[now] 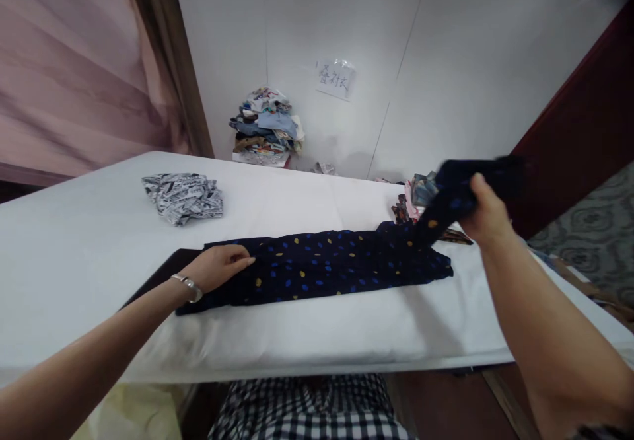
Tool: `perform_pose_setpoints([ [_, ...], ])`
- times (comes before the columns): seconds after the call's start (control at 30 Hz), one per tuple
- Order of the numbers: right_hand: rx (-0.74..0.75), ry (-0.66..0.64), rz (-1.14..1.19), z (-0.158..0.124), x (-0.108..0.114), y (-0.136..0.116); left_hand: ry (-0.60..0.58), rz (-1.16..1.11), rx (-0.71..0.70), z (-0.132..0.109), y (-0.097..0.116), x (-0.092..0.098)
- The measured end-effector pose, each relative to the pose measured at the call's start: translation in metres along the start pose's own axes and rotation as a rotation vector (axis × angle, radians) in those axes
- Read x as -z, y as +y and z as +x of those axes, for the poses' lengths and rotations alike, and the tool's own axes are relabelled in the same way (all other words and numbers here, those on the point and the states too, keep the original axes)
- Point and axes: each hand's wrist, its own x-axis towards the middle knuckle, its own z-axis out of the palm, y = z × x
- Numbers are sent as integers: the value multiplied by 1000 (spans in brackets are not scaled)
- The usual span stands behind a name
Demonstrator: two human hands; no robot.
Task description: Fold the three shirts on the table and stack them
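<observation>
A dark navy shirt [317, 265] with blue and yellow spots lies in a long narrow strip across the white table. At its left end my left hand [220, 268], wearing a silvery band on the wrist, rests with fingers curled and closed on the cloth. My right hand [485, 212] grips a raised part of the same shirt, possibly a sleeve, above the strip's right end. The far tip of that lifted cloth is blurred by motion. A dark flat piece [161, 278] extends from beneath the shirt's left end; its kind is unclear.
A crumpled black-and-white printed garment [183, 197] lies at the back left of the table [317, 344]. More folded clothes [413, 195] sit behind my right hand. Beyond the table stands a clothes pile [267, 126]. A handwritten paper [335, 79] hangs on the wall.
</observation>
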Motion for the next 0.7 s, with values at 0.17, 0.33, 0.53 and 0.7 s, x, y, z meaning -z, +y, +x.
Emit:
perform_pose_setpoints([
  [0.17, -221, -774, -503, -6, -123, 36, 102, -630, 154, 22, 28, -10],
  [0.33, -149, -1061, -709, 2, -161, 77, -42, -1409, 464, 30, 26, -22],
  [0.53, -225, -660, -1083, 33, -50, 123, -10, -1635, 473, 24, 9, -27],
  [0.7, -165, -579, -1162, 26, 16, 151, 155, -1775, 381, 19, 23, -9],
])
